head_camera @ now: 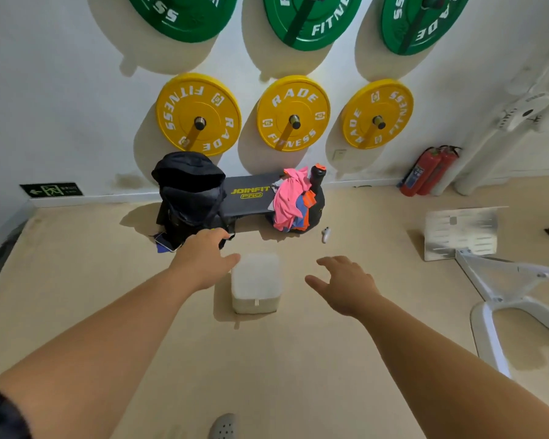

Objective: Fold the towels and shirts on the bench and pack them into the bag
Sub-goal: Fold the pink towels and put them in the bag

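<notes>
Head view, looking down at a gym floor (108, 296). Both arms are stretching out in front of the person, and both hands are holding nothing. The left hand (203, 259) is hovering open, its fingers pointing towards the foot of the black bag (187, 191) and its thumb lying next to the far left corner of a white folded towel (255, 280); contact there cannot be told. The right hand (346, 280) is hovering open with fingers spread, just right of that towel. The towel is sitting on the floor between the two hands, on the near side of the black worktop (248, 194). The bag is standing at the worktop's left end. A loose pile of clothes (289, 201), pink, blue and orange, is lying over the right end, with a black bottle (317, 174) standing just behind it. Yellow weight plates (293, 114) and green weight plates (311, 20) are hanging on the far wall. Two red fire extinguishers (425, 174) are leaning against the wall at far right.
</notes>
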